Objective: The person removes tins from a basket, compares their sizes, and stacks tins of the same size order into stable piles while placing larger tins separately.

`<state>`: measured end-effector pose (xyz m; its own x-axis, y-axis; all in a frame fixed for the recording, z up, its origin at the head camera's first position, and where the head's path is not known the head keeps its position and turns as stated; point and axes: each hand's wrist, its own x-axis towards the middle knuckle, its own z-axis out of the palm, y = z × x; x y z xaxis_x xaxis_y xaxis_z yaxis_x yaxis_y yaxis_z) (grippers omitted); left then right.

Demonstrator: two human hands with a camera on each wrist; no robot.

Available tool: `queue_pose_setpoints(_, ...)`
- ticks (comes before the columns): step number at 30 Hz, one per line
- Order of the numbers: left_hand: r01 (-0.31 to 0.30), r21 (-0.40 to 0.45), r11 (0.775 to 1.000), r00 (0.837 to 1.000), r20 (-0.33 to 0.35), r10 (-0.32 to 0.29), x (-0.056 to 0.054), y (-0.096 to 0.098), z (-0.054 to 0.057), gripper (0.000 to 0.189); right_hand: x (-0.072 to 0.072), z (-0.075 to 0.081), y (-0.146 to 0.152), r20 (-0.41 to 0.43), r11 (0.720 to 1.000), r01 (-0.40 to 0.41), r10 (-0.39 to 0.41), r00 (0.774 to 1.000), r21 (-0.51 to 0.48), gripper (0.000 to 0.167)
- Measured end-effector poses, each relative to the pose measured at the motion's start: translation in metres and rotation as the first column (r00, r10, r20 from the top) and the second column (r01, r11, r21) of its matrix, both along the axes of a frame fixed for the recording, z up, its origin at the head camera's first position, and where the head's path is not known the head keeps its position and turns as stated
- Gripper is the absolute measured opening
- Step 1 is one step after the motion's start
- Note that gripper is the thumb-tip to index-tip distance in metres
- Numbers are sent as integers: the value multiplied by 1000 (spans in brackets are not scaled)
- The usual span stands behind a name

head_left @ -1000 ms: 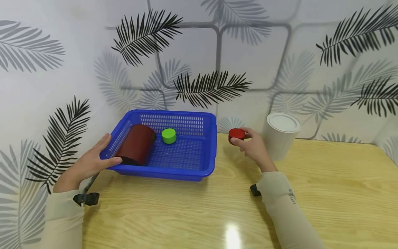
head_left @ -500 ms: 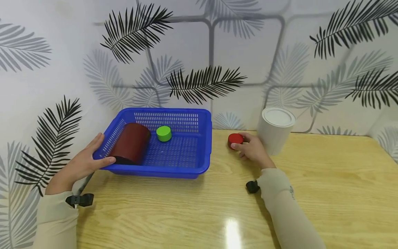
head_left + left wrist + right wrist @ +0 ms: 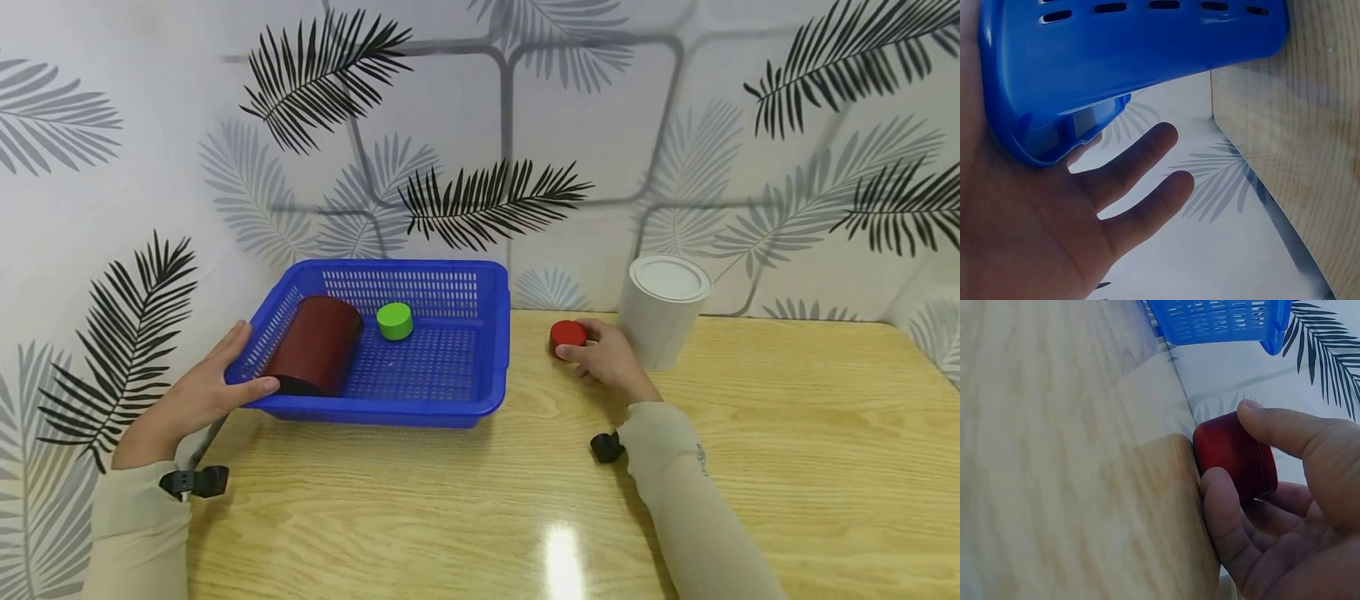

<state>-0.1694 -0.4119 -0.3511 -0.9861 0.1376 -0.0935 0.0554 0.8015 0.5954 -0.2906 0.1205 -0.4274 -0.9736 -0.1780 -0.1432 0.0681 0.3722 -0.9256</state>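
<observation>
One short, glossy red cylinder is sitting on the pale wood-grain counter, right of the basket and near the counter's back edge. Of the two hands, the right hand is holding it: the thumb is pressing one side and fingers are curling round the other, a narrow pinch that is probably suiting so squat a shape. The flat top is facing up, and the piece seems to be resting its base on the wood.

To its left, the rectangular blue plastic basket with slotted walls is standing on the counter. The left hand is straddling its near left corner, thumb lying over the rim, other fingers spreading wide and fairly straight outside the wall; it is likely steadying the basket rather than clutching it.

Inside, a large dark-red cylinder is lying on its side along the left wall, which is presumably stopping it from rolling. A short bright-green cylinder is standing on its flat base near the back wall, a stable pose.

Farther right, a tall white lidded cylindrical container is standing just beyond the right hand; whether they are touching is unclear. Behind everything, a leaf-patterned grey-white wall covering is rising.
</observation>
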Motion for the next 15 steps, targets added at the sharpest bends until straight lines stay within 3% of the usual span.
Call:
queue_pose_setpoints(9,-7,-7,1000,1000,8,7,2,-3,-2,109,1,-1,-1,13,992,75,-74,997,-102,91)
queue_pose_setpoints(15,0,-4,1000,1000,4,0,1,-1,-1,107,1,0,1,53,963,161,-153,987,-216,94)
